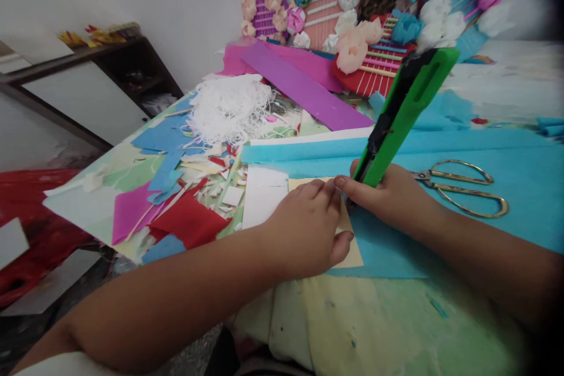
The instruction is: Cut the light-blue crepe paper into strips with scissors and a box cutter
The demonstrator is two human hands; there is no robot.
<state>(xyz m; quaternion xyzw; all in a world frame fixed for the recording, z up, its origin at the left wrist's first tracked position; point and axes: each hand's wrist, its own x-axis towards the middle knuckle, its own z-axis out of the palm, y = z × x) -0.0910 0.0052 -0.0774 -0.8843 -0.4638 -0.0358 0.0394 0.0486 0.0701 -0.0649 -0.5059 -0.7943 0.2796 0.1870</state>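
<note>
My right hand (392,197) is closed round a green and black utility knife (403,111), which stands tilted with its tip down at the edge of a cream card (352,247). My left hand (308,229) lies on that card with its fingers curled and pressed down, the fingertips touching my right hand. The card rests on a large sheet of blue crepe paper (506,188). A white card (264,194) lies just left of my left hand.
Gold-handled scissors (462,188) lie on the blue paper to the right. Paper scraps in red, pink and blue (176,211) and a heap of white shreds (231,107) cover the left. Purple strips (304,88) and paper-flower crafts (361,23) stand behind. The table edge is near.
</note>
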